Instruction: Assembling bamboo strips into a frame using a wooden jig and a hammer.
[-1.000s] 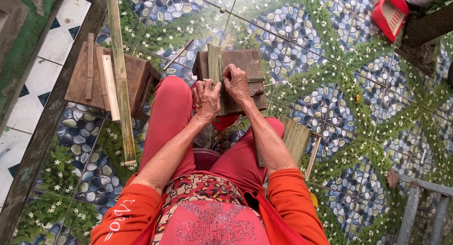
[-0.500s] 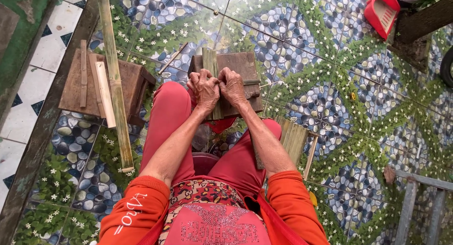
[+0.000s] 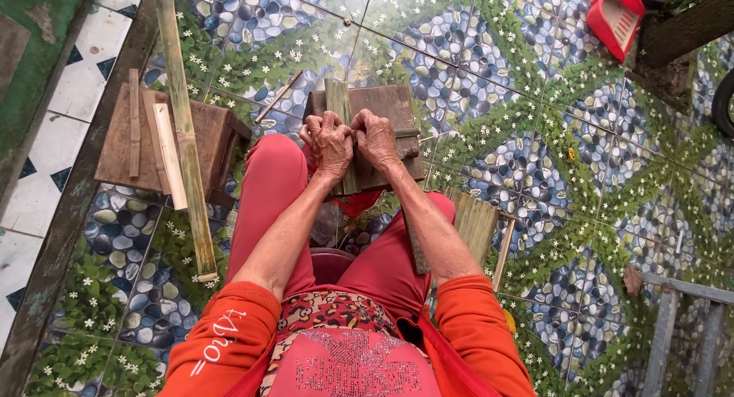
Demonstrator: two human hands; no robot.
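Observation:
I sit with my knees in red trousers on either side of a brown wooden block (image 3: 394,106) on the tiled floor. A flat green bamboo strip (image 3: 336,99) lies across the block and points away from me. My left hand (image 3: 329,143) and my right hand (image 3: 378,137) are pressed together, both with their fingers closed around the near part of the strip. The strip's lower end is hidden under my hands. A dark narrow piece (image 3: 417,252) shows under my right forearm; I cannot tell what it is.
A low wooden stool (image 3: 218,133) stands to the left with pale bamboo slats (image 3: 170,158) and a long bamboo pole (image 3: 183,129) lying over it. Several cut slats (image 3: 474,225) rest by my right knee. A red dustpan (image 3: 615,14) lies far right, and a metal rail (image 3: 665,328) stands at the lower right.
My two hands have drawn closer and now press together on the bamboo strip. The view has shifted slightly.

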